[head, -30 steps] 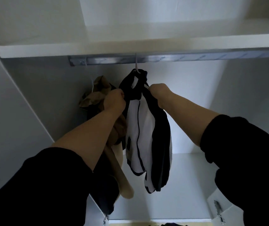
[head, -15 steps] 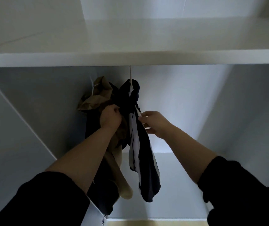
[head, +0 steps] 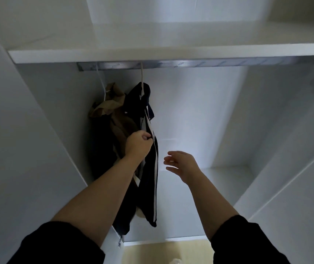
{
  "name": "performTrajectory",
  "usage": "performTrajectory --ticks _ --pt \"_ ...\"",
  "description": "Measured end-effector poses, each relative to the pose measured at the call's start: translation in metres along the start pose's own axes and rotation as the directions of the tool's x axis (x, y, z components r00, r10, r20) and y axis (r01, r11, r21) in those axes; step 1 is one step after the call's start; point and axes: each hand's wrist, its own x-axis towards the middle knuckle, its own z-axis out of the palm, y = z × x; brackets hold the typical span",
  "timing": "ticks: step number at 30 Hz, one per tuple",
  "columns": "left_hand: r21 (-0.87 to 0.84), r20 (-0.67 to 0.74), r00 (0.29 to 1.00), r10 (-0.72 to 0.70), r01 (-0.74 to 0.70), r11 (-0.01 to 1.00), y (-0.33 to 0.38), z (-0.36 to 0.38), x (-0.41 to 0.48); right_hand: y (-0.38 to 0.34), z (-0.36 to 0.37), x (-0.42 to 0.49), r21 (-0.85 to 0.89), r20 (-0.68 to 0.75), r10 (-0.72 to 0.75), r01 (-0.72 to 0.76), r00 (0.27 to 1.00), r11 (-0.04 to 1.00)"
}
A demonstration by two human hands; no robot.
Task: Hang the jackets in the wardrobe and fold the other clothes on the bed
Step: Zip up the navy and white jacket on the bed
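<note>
A dark navy jacket (head: 151,180) with white stripes hangs on a pale hanger from the metal rail (head: 190,64) inside the white wardrobe. A tan jacket (head: 108,105) hangs just left of it, partly hidden behind the navy one. My left hand (head: 138,143) pinches the front edge of the navy jacket about halfway down. My right hand (head: 182,164) floats to the right of the jacket, fingers spread and relaxed, touching nothing.
A white shelf (head: 171,51) runs above the rail. The wardrobe's side panel (head: 28,149) stands on the left and an open door (head: 295,187) on the right. The wardrobe floor (head: 224,180) is white; pale wood flooring (head: 163,250) shows below.
My right hand has let go of the navy jacket and drawn away to the right. My left hand has slid lower down the jacket. The view has tilted, so the rail shows again.
</note>
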Motion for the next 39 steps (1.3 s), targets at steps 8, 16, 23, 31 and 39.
performTrajectory --ticks 8,16,23,31,39 --pt "0.218 0.052 0.922 0.384 -0.386 0.897 0.001 -0.001 -0.103 0.012 -0.019 -0.081 -0.349 -0.3 -0.362 0.252 0.882 0.903" --pt "0.525 0.147 0.666 0.731 -0.679 0.514 0.054 0.037 -0.216 0.026 -0.102 -0.202 -0.887 -0.26 -0.8 0.193 0.54 0.419" --pt "0.287 0.311 0.437 0.844 -0.89 0.355 0.124 0.1 -0.323 0.035 -0.208 -0.336 -0.889 -0.426 -0.843 0.022 0.328 0.458" --pt "0.012 0.416 0.088 0.905 -0.996 0.091 0.193 0.184 -0.51 0.08 -0.327 -0.533 -0.8 -0.587 -0.805 -0.215 0.086 0.56" --pt "-0.321 0.45 -0.227 0.863 -0.944 -0.081 0.228 0.246 -0.802 0.188 -0.423 -0.781 -0.529 -0.759 -0.636 -0.436 -0.139 0.728"
